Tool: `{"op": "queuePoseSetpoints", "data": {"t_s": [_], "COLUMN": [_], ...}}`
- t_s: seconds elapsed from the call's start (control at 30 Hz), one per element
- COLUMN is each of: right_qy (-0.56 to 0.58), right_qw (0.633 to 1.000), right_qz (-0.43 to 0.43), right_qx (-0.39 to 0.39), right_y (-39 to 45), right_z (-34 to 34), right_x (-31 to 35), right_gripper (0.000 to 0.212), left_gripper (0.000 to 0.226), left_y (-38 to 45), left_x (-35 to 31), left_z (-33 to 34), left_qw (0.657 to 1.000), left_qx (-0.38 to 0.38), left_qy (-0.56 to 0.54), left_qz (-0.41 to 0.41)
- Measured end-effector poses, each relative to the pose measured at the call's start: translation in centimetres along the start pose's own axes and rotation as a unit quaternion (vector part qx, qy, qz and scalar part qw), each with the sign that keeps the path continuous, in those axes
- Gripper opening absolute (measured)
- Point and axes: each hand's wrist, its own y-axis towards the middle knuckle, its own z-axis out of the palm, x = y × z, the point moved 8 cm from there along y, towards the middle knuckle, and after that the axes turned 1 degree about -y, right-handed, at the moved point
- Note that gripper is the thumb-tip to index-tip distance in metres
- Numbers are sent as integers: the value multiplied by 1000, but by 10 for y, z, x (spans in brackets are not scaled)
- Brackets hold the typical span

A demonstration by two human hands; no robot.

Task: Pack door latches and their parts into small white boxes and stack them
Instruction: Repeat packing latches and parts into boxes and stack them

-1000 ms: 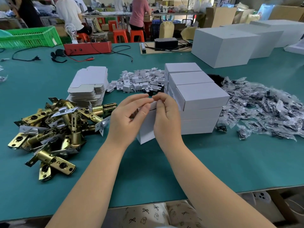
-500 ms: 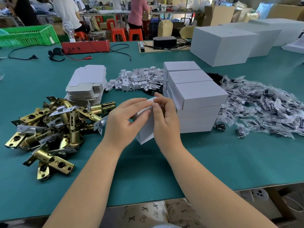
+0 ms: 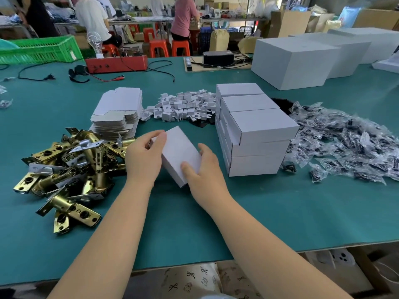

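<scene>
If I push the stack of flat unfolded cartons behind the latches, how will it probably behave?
The stack of flat cartons would probably shear and slide apart, since its layers are loose and already unevenly aligned. Each sheet looks thin, so it is likely light and bendable. Being flat, it should not roll.

A small box (image 3: pixel 180 155) of matt white cardboard sits near the middle. To its right, a stack of boxes (image 3: pixel 254 130) has the same smooth, matt white card. On the left lies a pile of latches (image 3: pixel 67 171) in shiny brass-coloured metal, some with dull silver metal plates. Beyond them, flat box blanks (image 3: pixel 117 113) show matt white and greyish card. On the far right, small bags (image 3: pixel 349 143) of clear, glossy, crinkled plastic hold dark parts. The table (image 3: pixel 280 212) has a matt teal surface.
</scene>
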Motion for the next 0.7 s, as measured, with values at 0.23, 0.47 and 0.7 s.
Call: {"op": "queuePoseSetpoints", "data": {"t_s": [0.23,0.47,0.7], "right_qy": [11,-58,-158], "right_qw": [999,998,986], "right_qz": [-36,27,51], "right_qx": [-18,-12,-29], "right_y": [-8,1,6], "right_z": [-1,-6,-12], "right_x": [14,-4,-9], "right_gripper": [80,50,50], "left_gripper": [13,26,41], "left_y": [4,0,-4], "left_x": [26,25,26], "left_z": [4,14,29], "left_qw": [966,988,979], "left_qx": [-43,6,84], "left_qy": [-193,-63,177], "left_qz": [-166,-137,-53]}}
